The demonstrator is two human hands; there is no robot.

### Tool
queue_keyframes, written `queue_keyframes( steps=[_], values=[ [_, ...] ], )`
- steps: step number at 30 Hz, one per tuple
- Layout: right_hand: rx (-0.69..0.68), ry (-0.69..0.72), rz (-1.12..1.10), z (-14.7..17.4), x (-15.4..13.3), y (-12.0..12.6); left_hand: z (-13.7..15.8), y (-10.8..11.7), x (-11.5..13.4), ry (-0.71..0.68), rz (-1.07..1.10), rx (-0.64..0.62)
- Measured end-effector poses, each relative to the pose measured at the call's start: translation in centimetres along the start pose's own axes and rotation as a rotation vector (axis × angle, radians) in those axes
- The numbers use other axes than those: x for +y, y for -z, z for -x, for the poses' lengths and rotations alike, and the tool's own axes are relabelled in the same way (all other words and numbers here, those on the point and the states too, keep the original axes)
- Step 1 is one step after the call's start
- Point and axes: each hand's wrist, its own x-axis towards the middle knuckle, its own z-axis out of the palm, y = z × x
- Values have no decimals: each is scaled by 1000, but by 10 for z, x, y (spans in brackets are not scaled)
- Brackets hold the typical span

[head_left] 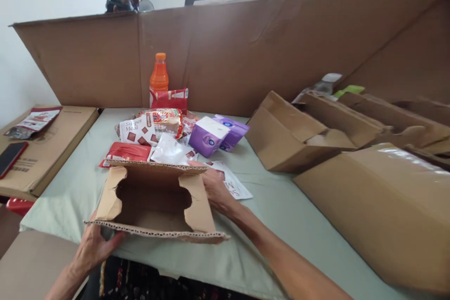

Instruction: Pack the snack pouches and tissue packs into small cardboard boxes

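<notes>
An open cardboard box point(154, 222) sits at the near edge of the table, its opening towards me and its flaps spread. My left hand point(94, 243) grips its near left corner, the thumb below the front flap. Against the box's right side lies my right hand point(216, 187), with its fingertips partly hidden by the back flap. Just beyond the box is a pile: a white pouch point(170, 150), a red packet point(128, 152), a "Super Meal" pouch point(138, 129) and purple-and-white tissue packs point(208, 137). Another printed white pouch point(234, 183) lies beside my right hand.
A bottle of orange drink point(159, 75) stands behind the pile. Several cardboard boxes point(379, 211) line the right side. On the left, a flat carton point(42, 159) bears a phone point(12, 158) and a pouch point(35, 122). A tall cardboard wall point(225, 51) closes off the back.
</notes>
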Motion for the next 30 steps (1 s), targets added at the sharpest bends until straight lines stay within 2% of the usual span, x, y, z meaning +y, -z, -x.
queue_keyframes(
  steps=[3,5,7,9,12,15,19,23,26,28,30],
  values=[
    [15,-140,-181,47,-12,27,0,-1,6,0,-5,15],
    [-85,-245,-323,74,-28,41,0,-3,8,-4,-14,0],
    [-212,-278,-421,88,-46,49,-3,-4,10,-8,-28,-16],
    [-268,-279,-484,89,-63,50,-8,-7,11,-23,-43,-23],
    [-187,-365,-515,74,-75,45,-19,-13,17,-51,-63,-3],
    [-102,-504,-497,60,-69,41,-29,-25,23,-82,-76,28],
    [-99,-607,-514,56,-54,34,-36,-45,27,-106,-93,70],
    [-126,-657,-518,57,-51,30,-37,-56,26,-130,-113,107],
    [-161,-633,-500,62,-54,38,-32,-51,25,-176,-128,117],
    [-183,-614,-496,70,-51,50,-23,-40,25,-209,-136,134],
    [-135,-645,-529,81,-41,63,-10,-24,28,-241,-137,167]
  ],
)
